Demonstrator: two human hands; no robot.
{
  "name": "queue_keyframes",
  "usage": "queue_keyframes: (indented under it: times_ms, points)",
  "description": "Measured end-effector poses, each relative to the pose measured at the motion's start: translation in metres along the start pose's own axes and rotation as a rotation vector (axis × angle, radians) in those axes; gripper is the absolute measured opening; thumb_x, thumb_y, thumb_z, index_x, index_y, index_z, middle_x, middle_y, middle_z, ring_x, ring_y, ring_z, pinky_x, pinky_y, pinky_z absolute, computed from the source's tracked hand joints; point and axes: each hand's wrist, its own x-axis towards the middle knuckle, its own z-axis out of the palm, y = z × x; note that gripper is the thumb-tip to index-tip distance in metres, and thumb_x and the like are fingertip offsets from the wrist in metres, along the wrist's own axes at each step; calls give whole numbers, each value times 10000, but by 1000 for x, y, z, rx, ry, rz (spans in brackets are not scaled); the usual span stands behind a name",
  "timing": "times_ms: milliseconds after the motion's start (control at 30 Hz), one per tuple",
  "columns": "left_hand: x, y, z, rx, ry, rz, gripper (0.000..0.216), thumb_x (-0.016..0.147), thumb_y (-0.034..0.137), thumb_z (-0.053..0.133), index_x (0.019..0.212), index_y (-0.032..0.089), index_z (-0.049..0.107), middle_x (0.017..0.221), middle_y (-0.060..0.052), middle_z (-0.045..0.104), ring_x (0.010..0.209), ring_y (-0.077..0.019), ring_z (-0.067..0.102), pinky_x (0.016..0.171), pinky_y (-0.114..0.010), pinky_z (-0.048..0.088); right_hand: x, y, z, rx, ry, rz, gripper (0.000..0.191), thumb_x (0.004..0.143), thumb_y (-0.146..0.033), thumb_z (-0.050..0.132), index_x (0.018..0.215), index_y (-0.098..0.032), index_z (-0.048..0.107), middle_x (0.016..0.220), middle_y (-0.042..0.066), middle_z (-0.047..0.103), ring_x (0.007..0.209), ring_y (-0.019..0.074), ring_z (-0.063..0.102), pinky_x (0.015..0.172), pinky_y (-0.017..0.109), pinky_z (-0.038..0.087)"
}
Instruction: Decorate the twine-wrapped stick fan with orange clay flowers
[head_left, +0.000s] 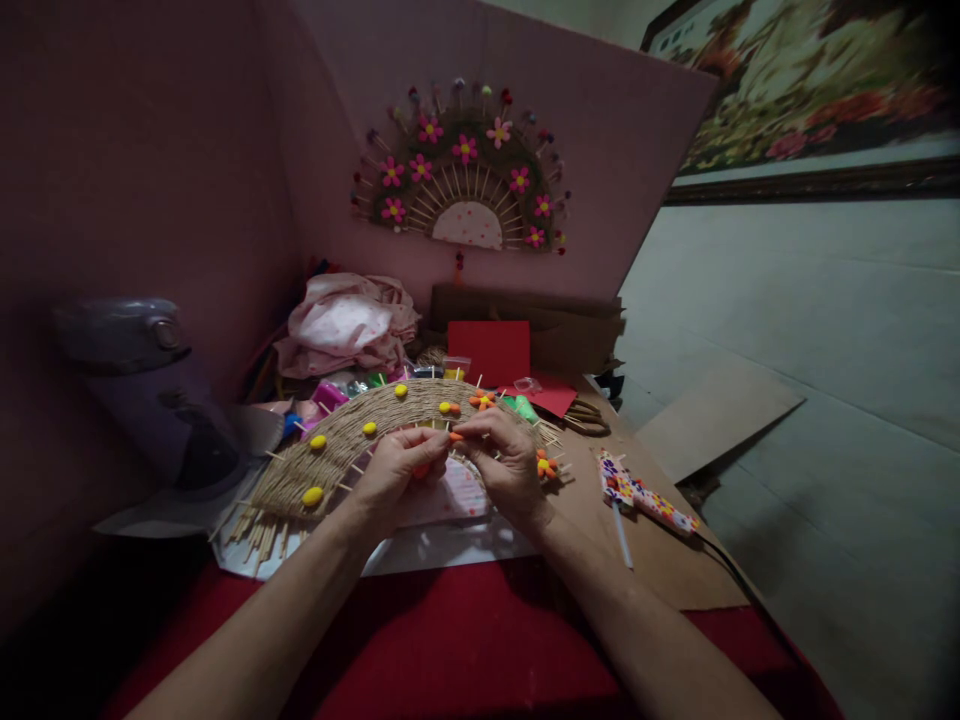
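Over the middle of a fan-shaped craft (345,450), made of twine woven on thin sticks, my two hands meet. My right hand (510,465) pinches a small orange piece of modelling clay (455,437) between thumb and fingertips. Closed beside it, my left hand (401,465) has a redder orange lump of clay (421,470) under its curled fingers. Yellow clay discs (312,496) dot the twine. Two finished orange flowers with yellow centres (546,465) sit on the right side, and a disc with orange petals (449,408) lies near the top.
A hot glue gun (637,495) in flowered wrap lies on cardboard (581,540) at the right, its cord trailing off. A lidded tumbler (150,400) stands left. Behind are bundled pink cloth (349,325) and red card (487,352). A finished flowered fan (465,165) hangs above.
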Motion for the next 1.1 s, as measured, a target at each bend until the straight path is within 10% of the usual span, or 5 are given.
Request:
queue_keyframes:
  times_ms: [1100]
  points:
    - [-3, 3, 3, 59, 45, 2, 297, 698, 404, 699, 653, 136, 580, 526, 36, 464, 440, -39, 336, 414, -180, 201, -3, -4, -4, -293, -24, -155, 86, 822, -168, 597, 886, -211, 633, 891, 54, 578, 857, 173, 567, 726, 308, 496]
